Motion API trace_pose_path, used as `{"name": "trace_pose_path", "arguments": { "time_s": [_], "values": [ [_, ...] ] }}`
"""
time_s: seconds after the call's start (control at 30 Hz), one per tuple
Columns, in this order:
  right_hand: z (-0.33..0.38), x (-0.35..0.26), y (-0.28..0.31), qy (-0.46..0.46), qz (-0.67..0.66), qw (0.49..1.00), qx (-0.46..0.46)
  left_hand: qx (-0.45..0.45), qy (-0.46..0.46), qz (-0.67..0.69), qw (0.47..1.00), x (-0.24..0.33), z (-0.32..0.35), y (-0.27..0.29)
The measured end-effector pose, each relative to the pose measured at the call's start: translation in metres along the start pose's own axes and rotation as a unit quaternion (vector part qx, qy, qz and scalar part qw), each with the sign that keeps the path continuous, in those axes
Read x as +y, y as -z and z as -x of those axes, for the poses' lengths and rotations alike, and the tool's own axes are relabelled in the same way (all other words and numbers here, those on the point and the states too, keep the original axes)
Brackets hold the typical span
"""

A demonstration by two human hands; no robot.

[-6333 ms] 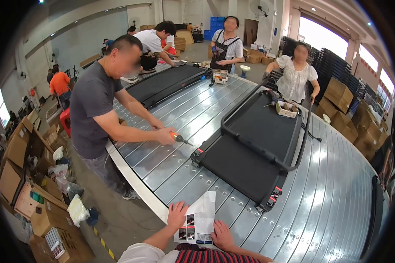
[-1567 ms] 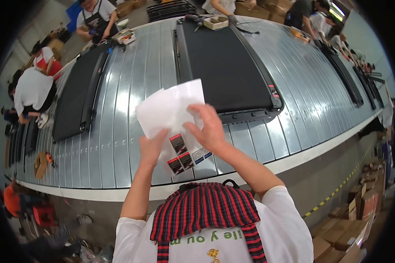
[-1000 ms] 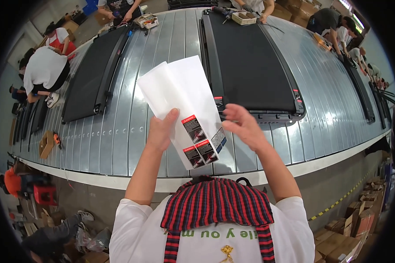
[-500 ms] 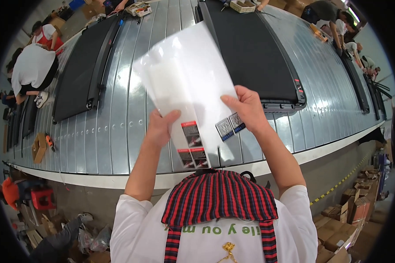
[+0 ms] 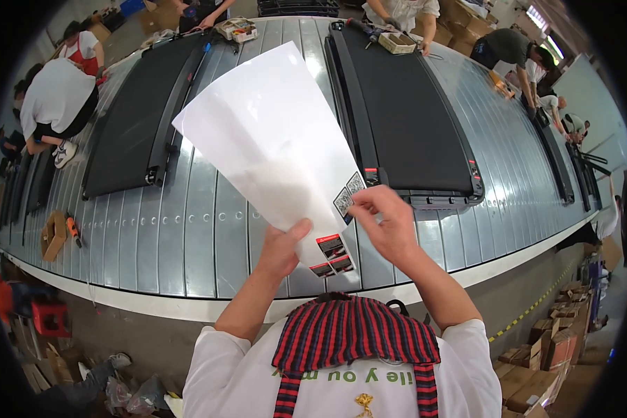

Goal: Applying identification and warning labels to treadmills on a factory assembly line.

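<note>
A white sticker sheet (image 5: pixel 265 118), glossy and slightly curved, is held over the metal-topped table. My left hand (image 5: pixel 282 249) is closed on its lower edge, thumb on top. Red-and-black picture stickers (image 5: pixel 334 254) are on the part of the sheet near that thumb. Along the right edge are silver-and-black stickers (image 5: pixel 344 200). My right hand (image 5: pixel 390 223) is closed in a pinch at the edge of these stickers. Whether a sticker corner is lifted between its fingertips is too small to tell.
Flat black treadmill decks lie on the table, one to the right (image 5: pixel 418 111) and one to the left (image 5: pixel 129 118). An open cardboard box (image 5: pixel 53 237) and an orange-handled tool (image 5: pixel 73 232) sit at the left. Other people work around the table; cartons (image 5: pixel 536 362) stack at lower right.
The sheet has tilted further left and come lower. My left hand has shifted right and down; my right hand has gone from holding the sheet's right side to pinching at the silver-and-black stickers.
</note>
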State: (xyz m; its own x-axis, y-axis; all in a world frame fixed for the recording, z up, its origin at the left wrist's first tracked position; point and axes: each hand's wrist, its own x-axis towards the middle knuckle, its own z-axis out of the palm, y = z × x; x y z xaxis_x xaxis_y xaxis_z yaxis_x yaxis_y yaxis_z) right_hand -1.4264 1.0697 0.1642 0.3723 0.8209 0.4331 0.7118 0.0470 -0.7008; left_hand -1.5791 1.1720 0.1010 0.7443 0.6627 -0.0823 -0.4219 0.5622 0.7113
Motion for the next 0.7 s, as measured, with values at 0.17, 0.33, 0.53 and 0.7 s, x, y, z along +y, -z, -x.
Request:
{"name": "trace_pose_path", "arguments": {
  "time_s": [0.17, 0.33, 0.53, 0.7],
  "values": [
    [-0.006, -0.008, -0.015, -0.017, -0.111, 0.993, -0.028, -0.073, 0.0, 0.004, 0.997, 0.015, 0.001, -0.011],
    [-0.002, -0.009, -0.011, -0.125, -0.307, 0.938, -0.103, -0.112, -0.001, -0.002, 0.994, 0.023, 0.017, -0.011],
    [0.033, 0.011, 0.009, -0.071, -0.192, 0.977, -0.062, -0.031, -0.018, -0.081, 0.996, -0.013, 0.033, -0.025],
    [0.052, 0.02, 0.037, -0.065, -0.223, 0.97, -0.064, -0.084, 0.03, -0.056, 0.994, -0.023, 0.043, -0.069]
  ]
}}
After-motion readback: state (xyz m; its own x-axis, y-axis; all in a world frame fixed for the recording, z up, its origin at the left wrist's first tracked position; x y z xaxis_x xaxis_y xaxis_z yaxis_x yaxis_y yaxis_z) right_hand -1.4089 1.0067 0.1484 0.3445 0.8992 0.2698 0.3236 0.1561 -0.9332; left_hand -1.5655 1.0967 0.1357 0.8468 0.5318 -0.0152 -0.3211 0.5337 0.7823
